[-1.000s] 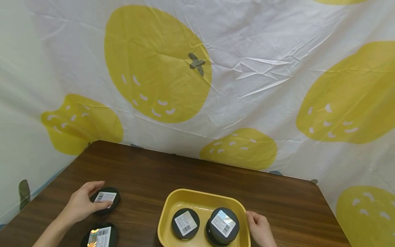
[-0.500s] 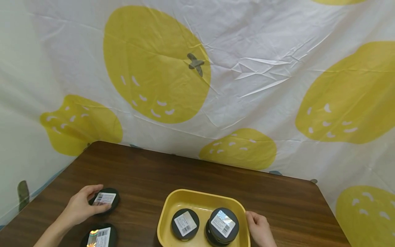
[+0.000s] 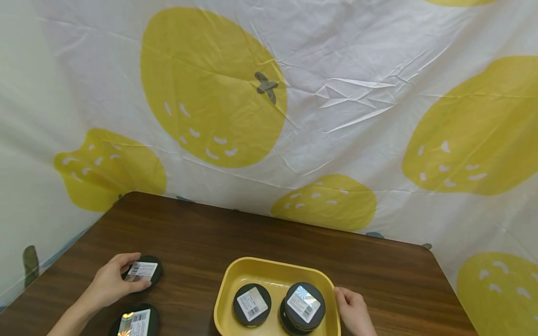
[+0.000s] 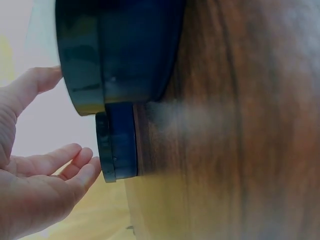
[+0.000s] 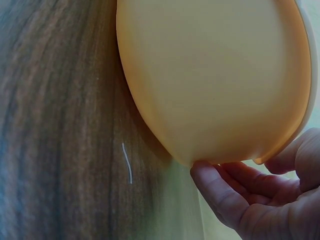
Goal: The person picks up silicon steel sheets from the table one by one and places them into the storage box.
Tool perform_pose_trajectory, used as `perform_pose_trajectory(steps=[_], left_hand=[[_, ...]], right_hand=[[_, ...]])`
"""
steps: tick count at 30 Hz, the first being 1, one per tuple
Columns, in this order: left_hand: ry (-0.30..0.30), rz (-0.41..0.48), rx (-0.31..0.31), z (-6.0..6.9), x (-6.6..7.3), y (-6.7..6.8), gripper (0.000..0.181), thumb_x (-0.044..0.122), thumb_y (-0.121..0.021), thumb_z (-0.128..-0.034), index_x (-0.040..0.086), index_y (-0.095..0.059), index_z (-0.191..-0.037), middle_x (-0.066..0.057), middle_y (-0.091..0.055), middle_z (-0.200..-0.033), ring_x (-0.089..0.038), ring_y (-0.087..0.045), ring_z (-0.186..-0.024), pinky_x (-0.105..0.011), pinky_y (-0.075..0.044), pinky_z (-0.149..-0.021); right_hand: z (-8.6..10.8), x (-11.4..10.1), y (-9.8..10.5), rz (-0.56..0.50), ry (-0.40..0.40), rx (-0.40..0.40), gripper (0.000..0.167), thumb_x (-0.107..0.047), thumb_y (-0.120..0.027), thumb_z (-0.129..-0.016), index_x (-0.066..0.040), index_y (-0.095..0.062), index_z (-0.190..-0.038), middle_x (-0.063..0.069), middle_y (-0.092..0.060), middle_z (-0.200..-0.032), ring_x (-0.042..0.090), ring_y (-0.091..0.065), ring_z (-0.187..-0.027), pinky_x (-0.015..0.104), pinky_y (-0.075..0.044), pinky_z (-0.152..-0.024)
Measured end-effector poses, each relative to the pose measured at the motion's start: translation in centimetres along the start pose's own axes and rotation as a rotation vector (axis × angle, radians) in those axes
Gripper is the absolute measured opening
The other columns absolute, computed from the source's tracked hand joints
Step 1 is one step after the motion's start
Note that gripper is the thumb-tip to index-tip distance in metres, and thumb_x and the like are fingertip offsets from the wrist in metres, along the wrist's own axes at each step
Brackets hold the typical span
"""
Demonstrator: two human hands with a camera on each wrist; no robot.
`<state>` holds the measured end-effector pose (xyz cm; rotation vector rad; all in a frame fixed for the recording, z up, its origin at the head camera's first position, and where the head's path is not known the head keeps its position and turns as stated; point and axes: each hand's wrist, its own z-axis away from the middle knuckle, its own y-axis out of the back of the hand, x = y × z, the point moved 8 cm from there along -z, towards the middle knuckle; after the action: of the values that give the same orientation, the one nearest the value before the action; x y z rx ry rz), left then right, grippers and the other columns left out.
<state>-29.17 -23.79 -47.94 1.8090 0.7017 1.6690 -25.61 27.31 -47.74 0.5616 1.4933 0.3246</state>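
Observation:
My left hand (image 3: 111,282) is at the far round black jar (image 3: 149,275) on the table's left, its thumb over the white label and its fingers by the lid's far edge. In the left wrist view, that hand's loosely bent fingertips (image 4: 92,167) reach the lid of the smaller-looking jar (image 4: 117,145). A nearer black jar (image 4: 120,50) partly hides the thumb's tip there. My right hand (image 3: 353,310) pinches the right rim of a yellow tray (image 3: 277,268). In the right wrist view its thumb and fingers hold the tray's edge (image 5: 210,155).
Inside the tray, a single labelled black jar (image 3: 252,304) stands left of two stacked ones (image 3: 304,305). A black jar (image 3: 136,322) with a shiny label stands at the front left, cut off by the frame. Behind the brown table (image 3: 201,228) hangs a lemon-print cloth (image 3: 336,93).
My left hand's fingers have come down slightly toward the far jar's lid. The right hand, the tray and the jars look unmoved.

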Motion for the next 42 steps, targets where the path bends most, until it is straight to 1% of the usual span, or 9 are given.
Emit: perform_pose_trajectory(steps=[8, 11, 17, 19, 24, 29, 37, 42], left_hand=[[-0.025, -0.016, 0.015, -0.2, -0.2, -0.1, 0.084, 0.027, -0.083, -0.0675, -0.017, -0.043, -0.126, -0.037, -0.044, -0.124, -0.056, -0.045, -0.110, -0.057, -0.043, -0.087], [-0.035, -0.037, 0.029, -0.2, -0.1, -0.1, 0.084, 0.027, -0.083, -0.0670, -0.017, -0.043, -0.125, -0.037, -0.043, -0.123, -0.057, -0.045, -0.108, -0.058, -0.044, -0.085], [-0.090, -0.120, 0.104, -0.5, 0.4, 0.3, 0.081, 0.023, -0.085, -0.0631, -0.020, -0.046, -0.120, -0.038, -0.046, -0.117, -0.055, -0.045, -0.106, -0.062, -0.041, -0.083], [-0.100, -0.143, 0.116, -0.6, 0.5, 0.3, 0.081, 0.023, -0.086, -0.0615, -0.020, -0.047, -0.118, -0.038, -0.047, -0.116, -0.054, -0.046, -0.105, -0.062, -0.040, -0.083], [-0.081, -0.177, 0.098, -1.1, 0.3, 0.0, 0.083, 0.023, -0.087, -0.0597, -0.020, -0.047, -0.118, -0.039, -0.046, -0.116, -0.055, -0.046, -0.104, -0.062, -0.040, -0.082], [-0.067, -0.211, 0.091, -1.3, 0.1, 0.0, 0.082, 0.023, -0.087, -0.0573, -0.021, -0.049, -0.115, -0.039, -0.048, -0.112, -0.056, -0.047, -0.102, -0.062, -0.040, -0.080], [-0.067, -0.244, 0.074, -1.4, 0.0, -0.3, 0.086, 0.023, -0.089, -0.0538, -0.022, -0.048, -0.114, -0.040, -0.048, -0.111, -0.055, -0.047, -0.100, -0.062, -0.040, -0.081], [-0.080, -0.269, 0.085, -1.3, 0.2, -0.2, 0.084, 0.024, -0.089, -0.0518, -0.022, -0.050, -0.112, -0.039, -0.051, -0.108, -0.055, -0.049, -0.098, -0.061, -0.042, -0.080]], right_hand=[[0.0, 0.1, 0.0, 0.010, 0.008, 0.002, 0.031, -0.012, -0.047, -0.097, 0.001, -0.059, -0.070, 0.000, -0.050, -0.061, 0.009, -0.046, -0.060, 0.023, -0.040, -0.059], [0.0, 0.1, 0.0, 0.009, 0.006, 0.004, 0.031, -0.011, -0.047, -0.097, 0.001, -0.060, -0.072, 0.001, -0.051, -0.062, 0.009, -0.047, -0.060, 0.023, -0.040, -0.059], [0.0, 0.0, 0.1, 0.009, 0.014, 0.008, 0.031, -0.011, -0.047, -0.096, 0.001, -0.060, -0.071, 0.001, -0.051, -0.061, 0.009, -0.046, -0.059, 0.023, -0.040, -0.059], [0.0, 0.0, 0.1, 0.010, 0.018, 0.008, 0.031, -0.011, -0.047, -0.096, 0.001, -0.059, -0.070, 0.000, -0.050, -0.061, 0.009, -0.046, -0.059, 0.022, -0.040, -0.058], [0.0, -0.2, 0.0, 0.004, 0.034, 0.007, 0.031, -0.010, -0.048, -0.096, 0.000, -0.057, -0.068, 0.000, -0.048, -0.059, 0.008, -0.045, -0.057, 0.023, -0.039, -0.058], [0.0, -0.3, -0.1, -0.001, 0.046, 0.007, 0.030, -0.009, -0.048, -0.095, 0.001, -0.059, -0.069, 0.002, -0.050, -0.061, 0.008, -0.045, -0.058, 0.022, -0.040, -0.058], [0.0, -0.2, 0.0, -0.007, 0.047, 0.010, 0.030, -0.009, -0.049, -0.095, 0.000, -0.058, -0.068, 0.000, -0.049, -0.060, 0.007, -0.045, -0.057, 0.022, -0.040, -0.057], [0.0, -0.2, 0.0, -0.003, 0.048, 0.012, 0.029, -0.009, -0.049, -0.095, 0.000, -0.060, -0.070, 0.001, -0.050, -0.061, 0.007, -0.046, -0.058, 0.022, -0.040, -0.058]])
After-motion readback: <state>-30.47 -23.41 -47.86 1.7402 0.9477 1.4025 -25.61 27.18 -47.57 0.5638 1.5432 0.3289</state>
